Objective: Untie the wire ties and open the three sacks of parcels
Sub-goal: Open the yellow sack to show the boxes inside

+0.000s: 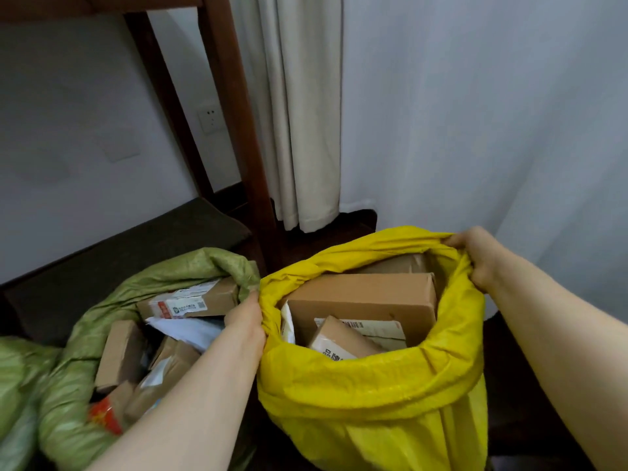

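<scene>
Two sacks are sitting open side by side, a yellow sack right of a green sack, both holding cardboard parcels. Left hand and right hand are gripping opposite sides of the yellow rim; its fabric is looking soft and slippery, so bunched folds seem the surest hold.

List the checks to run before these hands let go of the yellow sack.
1. Left hand grips yellow sack rim: ok.
2. Right hand grips far rim: ok.
3. Yellow sack mouth open, cardboard box showing: ok.
4. Green sack open, parcels showing: ok.
5. Third sack open: cannot tell, not clearly in view.
6. Wire ties off: cannot tell, none in view.
</scene>
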A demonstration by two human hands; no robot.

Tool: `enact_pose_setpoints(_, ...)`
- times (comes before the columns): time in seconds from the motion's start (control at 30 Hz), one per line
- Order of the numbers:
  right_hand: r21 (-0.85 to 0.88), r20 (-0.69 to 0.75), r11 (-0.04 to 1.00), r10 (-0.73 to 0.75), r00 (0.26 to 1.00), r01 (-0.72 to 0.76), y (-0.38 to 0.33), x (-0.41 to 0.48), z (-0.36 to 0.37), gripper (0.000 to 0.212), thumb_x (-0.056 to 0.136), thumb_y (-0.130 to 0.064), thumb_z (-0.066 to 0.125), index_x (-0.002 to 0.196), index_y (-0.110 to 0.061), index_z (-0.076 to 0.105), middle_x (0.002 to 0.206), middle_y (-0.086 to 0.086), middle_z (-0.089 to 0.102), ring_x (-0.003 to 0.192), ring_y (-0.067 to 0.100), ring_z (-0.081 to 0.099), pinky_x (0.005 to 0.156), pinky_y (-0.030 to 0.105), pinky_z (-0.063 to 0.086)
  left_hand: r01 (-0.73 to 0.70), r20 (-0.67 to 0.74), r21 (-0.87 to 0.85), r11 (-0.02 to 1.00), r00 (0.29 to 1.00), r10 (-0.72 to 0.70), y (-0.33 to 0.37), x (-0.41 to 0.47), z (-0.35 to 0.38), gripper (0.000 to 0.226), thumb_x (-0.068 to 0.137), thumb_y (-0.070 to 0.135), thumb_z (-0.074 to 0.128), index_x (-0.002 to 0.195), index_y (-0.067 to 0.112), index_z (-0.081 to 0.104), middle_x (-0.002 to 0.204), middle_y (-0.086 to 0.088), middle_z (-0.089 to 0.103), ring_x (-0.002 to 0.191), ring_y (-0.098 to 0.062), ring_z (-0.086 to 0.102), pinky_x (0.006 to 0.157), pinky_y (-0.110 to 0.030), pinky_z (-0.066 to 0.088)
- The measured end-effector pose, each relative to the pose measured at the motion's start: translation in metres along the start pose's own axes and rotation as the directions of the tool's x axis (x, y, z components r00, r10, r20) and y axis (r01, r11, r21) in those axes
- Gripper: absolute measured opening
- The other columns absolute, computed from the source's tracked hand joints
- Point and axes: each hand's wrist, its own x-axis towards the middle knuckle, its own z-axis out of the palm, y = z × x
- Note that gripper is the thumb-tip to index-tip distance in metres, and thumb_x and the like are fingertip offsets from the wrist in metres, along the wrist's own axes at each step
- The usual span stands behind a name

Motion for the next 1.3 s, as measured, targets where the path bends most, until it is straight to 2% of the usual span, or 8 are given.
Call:
enact_pose_setpoints(0.17, -0.078, 0.061, 0.996, -0.047, 0.997, 0.052, -0.007, 0.010, 0.009, 0.050, 0.035, -0.021, 0.054, 0.085, -0.014, 0.057, 0.084, 0.017, 0.056, 0.073, 0.030, 0.054, 0.074, 0.038, 0.045, -0.281, -0.056, 0.775, 0.567, 0.862, 0.504, 0.031, -0.022, 0.005, 0.038, 0.097, 0.020, 0.042, 0.135, 0.014, 0.047, 0.139, -0.017, 0.044, 0.128, -0.036, 0.037, 0.106, -0.041, 0.027)
enact_pose_setpoints(0.43, -0.162, 0.123, 0.986, -0.009, 0.992, 0.029, -0.009, 0.011, 0.017, 0.040, 0.051, -0.036, 0.055, 0.084, -0.014, 0.062, 0.085, 0.019, 0.061, 0.067, 0.030, 0.055, 0.075, 0.038, 0.047, -0.870, 0.816, 0.425, -0.249, 0.250, 0.520, 0.035, -0.070, 0.108, 0.071, 0.088, 0.063, 0.037, 0.148, 0.029, 0.021, 0.156, 0.005, 0.020, 0.144, -0.013, 0.014, 0.117, -0.038, -0.001)
enact_pose_setpoints(0.67, -0.149, 0.218, 0.978, -0.108, 0.970, 0.142, -0.017, -0.012, 0.021, 0.054, 0.075, -0.057, 0.061, 0.105, -0.013, 0.065, 0.103, 0.012, 0.067, 0.089, 0.030, 0.063, 0.077, 0.034, 0.050, -0.878, 0.657, 0.450, 0.162, 0.449, 0.606, 0.056, -0.055, 0.150, 0.047, 0.096, 0.043, 0.044, 0.057, 0.016, 0.046, 0.088, -0.022, 0.062, 0.092, -0.035, 0.057, 0.071, -0.036, 0.040)
enact_pose_setpoints(0.87, -0.944, 0.124, 0.191, -0.549, 0.827, 0.268, -0.018, -0.087, 0.019, 0.049, 0.070, -0.062, 0.067, 0.075, -0.019, 0.047, 0.077, -0.002, 0.047, 0.087, 0.026, 0.050, 0.068, 0.030, 0.040, -0.739, 0.558, 0.627, 0.246, 0.647, 0.519, 0.073, -0.054, 0.168, 0.045, 0.090, 0.046, 0.051, 0.075, 0.006, 0.064, 0.106, -0.021, 0.065, 0.104, -0.034, 0.059, 0.080, -0.035, 0.046)
enact_pose_setpoints(0.97, -0.917, 0.143, 0.272, -0.457, 0.878, 0.291, -0.004, -0.074, 0.018, 0.045, 0.082, -0.040, 0.065, 0.060, -0.017, 0.034, 0.062, 0.000, 0.036, 0.077, 0.027, 0.049, 0.055, 0.026, 0.034, -0.694, 0.540, 0.645, 0.319, 0.709, 0.453, 0.075, -0.052, 0.171, 0.047, 0.089, 0.043, 0.054, 0.107, 0.001, 0.064, 0.119, -0.018, 0.062, 0.111, -0.033, 0.056, 0.086, -0.033, 0.044)
enact_pose_setpoints(1.1, -0.227, 0.086, 0.959, -0.153, 0.984, 0.169, 0.015, -0.039, 0.001, 0.008, 0.088, -0.004, 0.058, 0.080, -0.004, 0.057, 0.080, 0.019, 0.058, 0.075, 0.029, 0.057, 0.056, 0.030, 0.046, -0.594, 0.506, 0.594, 0.542, 0.800, 0.322, 0.084, -0.043, 0.161, 0.045, 0.087, 0.029, 0.059, 0.122, 0.001, 0.055, 0.125, -0.013, 0.058, 0.111, -0.030, 0.056, 0.092, -0.033, 0.047)
enact_pose_setpoints(1.23, 0.032, 0.252, 0.996, 0.076, 0.965, -0.087, 0.039, -0.024, -0.001, 0.038, 0.098, -0.003, 0.035, 0.133, 0.010, 0.041, 0.141, 0.026, 0.043, 0.131, 0.038, 0.041, 0.103, 0.042, 0.036, -0.513, 0.495, 0.529, 0.676, 0.834, 0.244, 0.092, -0.035, 0.148, 0.045, 0.087, 0.029, 0.063, 0.122, 0.003, 0.056, 0.123, -0.013, 0.060, 0.108, -0.030, 0.059, 0.091, -0.036, 0.050)
enact_pose_setpoints(1.3, -0.037, 0.181, 0.998, 0.060, 0.982, -0.054, 0.038, -0.015, 0.008, 0.039, 0.097, 0.000, 0.035, 0.134, 0.011, 0.040, 0.141, 0.027, 0.042, 0.131, 0.038, 0.041, 0.104, 0.040, 0.037, -0.576, 0.421, 0.707, 0.411, 0.809, 0.409, 0.093, -0.038, 0.148, 0.042, 0.092, 0.034, 0.055, 0.124, 0.007, 0.055, 0.130, -0.012, 0.056, 0.119, -0.031, 0.052, 0.098, -0.036, 0.041)
